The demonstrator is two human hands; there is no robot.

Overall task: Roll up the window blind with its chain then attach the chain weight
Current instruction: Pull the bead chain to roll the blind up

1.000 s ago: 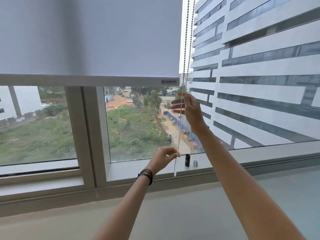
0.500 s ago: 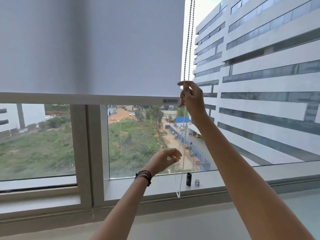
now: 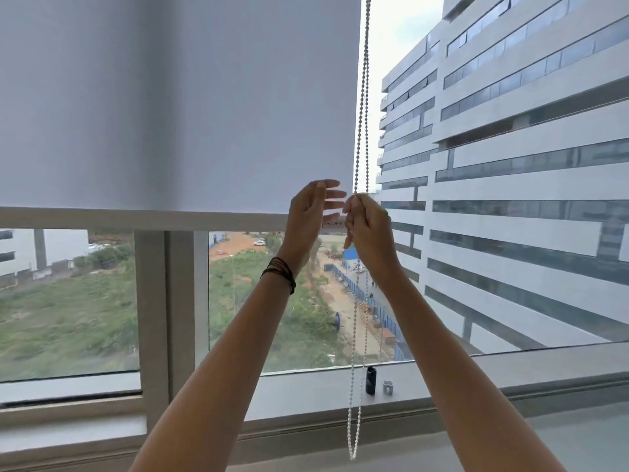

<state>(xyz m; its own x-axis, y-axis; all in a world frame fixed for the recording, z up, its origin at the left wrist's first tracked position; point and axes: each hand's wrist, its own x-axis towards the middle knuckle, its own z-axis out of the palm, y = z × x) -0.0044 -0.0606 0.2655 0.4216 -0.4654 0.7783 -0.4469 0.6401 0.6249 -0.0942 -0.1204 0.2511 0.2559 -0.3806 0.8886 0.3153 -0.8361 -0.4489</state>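
The grey roller blind [image 3: 177, 103] covers the upper window, its bottom rail [image 3: 143, 218] about halfway down the glass. A beaded chain [image 3: 363, 97] hangs in a loop at the blind's right edge, down past the sill. My right hand [image 3: 367, 229] pinches the chain at rail height. My left hand [image 3: 311, 212] is raised just left of it, fingers spread, holding nothing. A black cylindrical weight [image 3: 371, 380] stands on the sill beside the chain's lower loop.
A small silver piece [image 3: 388, 387] sits on the white window sill [image 3: 306, 390] right of the black weight. A vertical frame post [image 3: 166, 318] divides the panes. Outside are a large office building and a grassy lot.
My left hand let go of the lower chain and rose to beside my right hand. My right hand moved up along the chain and pinches it. The view tilted upward.
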